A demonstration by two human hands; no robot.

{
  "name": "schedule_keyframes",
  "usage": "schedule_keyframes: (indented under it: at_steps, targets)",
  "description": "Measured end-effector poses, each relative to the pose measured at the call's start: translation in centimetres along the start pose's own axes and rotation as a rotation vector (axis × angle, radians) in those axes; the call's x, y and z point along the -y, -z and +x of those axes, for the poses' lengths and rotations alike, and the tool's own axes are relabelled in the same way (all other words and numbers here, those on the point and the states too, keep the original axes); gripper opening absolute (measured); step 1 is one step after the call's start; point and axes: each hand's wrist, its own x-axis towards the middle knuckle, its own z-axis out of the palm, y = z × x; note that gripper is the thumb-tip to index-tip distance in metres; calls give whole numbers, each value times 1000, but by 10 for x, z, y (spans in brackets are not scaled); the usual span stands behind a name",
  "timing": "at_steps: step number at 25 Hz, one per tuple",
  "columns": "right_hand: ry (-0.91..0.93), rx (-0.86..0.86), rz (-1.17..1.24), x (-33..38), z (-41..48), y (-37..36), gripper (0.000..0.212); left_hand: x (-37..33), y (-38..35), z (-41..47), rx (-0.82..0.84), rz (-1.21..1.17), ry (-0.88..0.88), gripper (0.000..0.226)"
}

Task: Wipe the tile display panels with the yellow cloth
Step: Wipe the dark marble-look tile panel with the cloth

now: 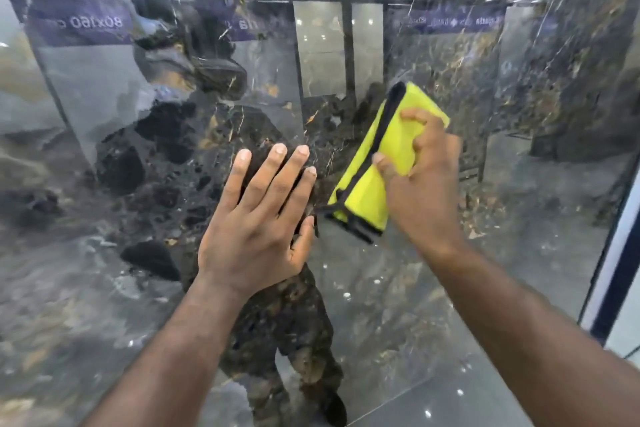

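- Head view: the left hand (258, 218) is lying flat with straight, spread fingers against the glossy dark marble-look tile panel (398, 305).
- The right hand (420, 177) is gripping the folded yellow cloth (388, 152), fingers curled over it, pressing it to the panel just right of the left hand.
- Risk: the bracing palm is likely leaving smears on polished tile; the cloth's loose black-edged lower corner could be missing contact, giving streaks.
- Surface: the panel is mirroring ceiling lights, purple signage and showroom racks; a white-framed edge (609, 270) is standing at right.
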Motion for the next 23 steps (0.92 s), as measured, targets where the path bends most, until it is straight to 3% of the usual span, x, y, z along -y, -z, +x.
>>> schedule_keyframes:
  at_steps: [3, 5, 8, 10, 13, 16, 19, 21, 23]
  targets:
    - [-164, -123, -52, -41, 1, 22, 61, -1, 1, 1, 17, 13, 7, 61]
    - [-273, -42, -60, -62, -50, 22, 63, -2, 2, 1, 14, 24, 13, 60]
    - [-123, 187, -19, -50, -93, 5, 61, -4, 5, 2, 24, 35, 20, 61]
    - [-9, 166, 28, -31, -54, 4, 59, -4, 5, 4, 27, 44, 14, 63]
    - [-30, 59, 59, -40, 8, 27, 58, -5, 5, 5, 34, 77, 21, 63]
    - [-199, -19, 39, -98, -30, 36, 60, -7, 5, 5, 51, 119, 16, 65]
    - [-392, 169, 112, -108, -112, 21, 67, -8, 5, 4, 80, 134, 16, 68]
    - [-246, 280, 131, -86, -112, 18, 68, -8, 5, 4, 97, 138, 14, 70]
    - [-118, 236, 133, -69, -68, 19, 64, -8, 6, 5, 101, 144, 13, 71]
